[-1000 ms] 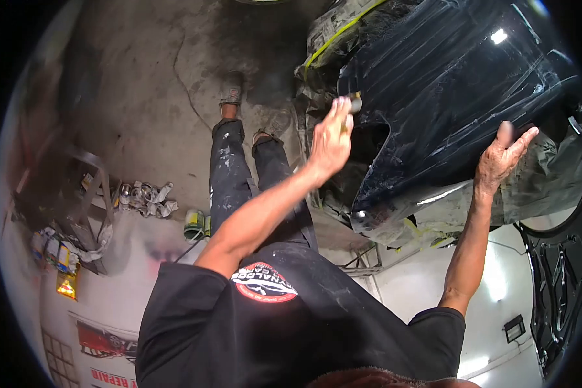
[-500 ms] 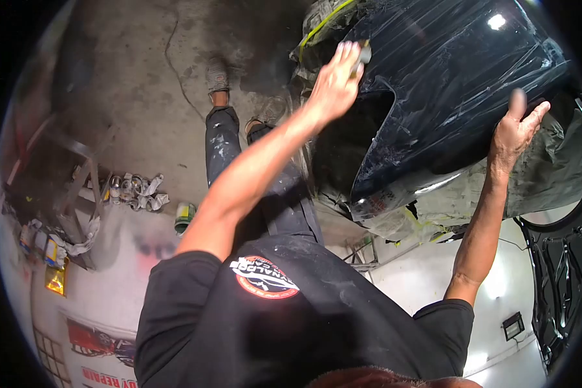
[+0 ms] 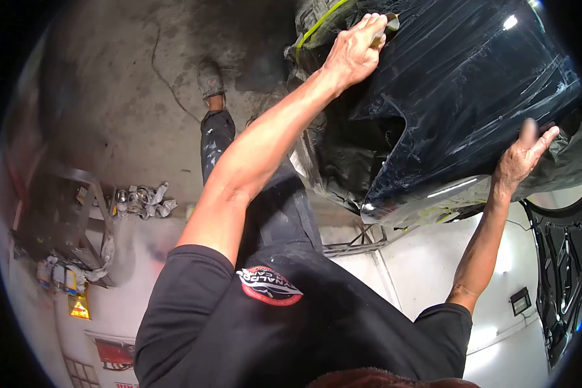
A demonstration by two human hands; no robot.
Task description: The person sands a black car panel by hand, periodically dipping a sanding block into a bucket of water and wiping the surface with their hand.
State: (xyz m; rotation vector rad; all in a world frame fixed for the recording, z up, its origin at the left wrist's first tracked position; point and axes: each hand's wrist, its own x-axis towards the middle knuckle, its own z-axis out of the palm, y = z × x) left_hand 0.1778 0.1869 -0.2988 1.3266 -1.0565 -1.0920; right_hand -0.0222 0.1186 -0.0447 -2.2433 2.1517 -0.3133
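A dark, glossy car body panel (image 3: 465, 97) fills the upper right, streaked with pale residue and notched on its left side. My left hand (image 3: 357, 50) is closed around a small sanding block (image 3: 392, 23), whose grey and tan end pokes out past the fingers at the panel's upper left border. Over the panel's lower right edge, my right hand (image 3: 518, 160) has its thumb and fingers spread, holding nothing.
Masking sheet (image 3: 549, 171) wraps the area beneath the panel, and a yellow-green line (image 3: 320, 27) runs at its upper left. A metal stand (image 3: 87, 213) and cans (image 3: 132, 200) sit left. A black panel frame (image 3: 562, 258) and a floodlight (image 3: 519, 301) are right.
My left hand has moved up and right with the sanding block. My right hand has shifted slightly right and down in view, still spread. The whole view has shifted somewhat.
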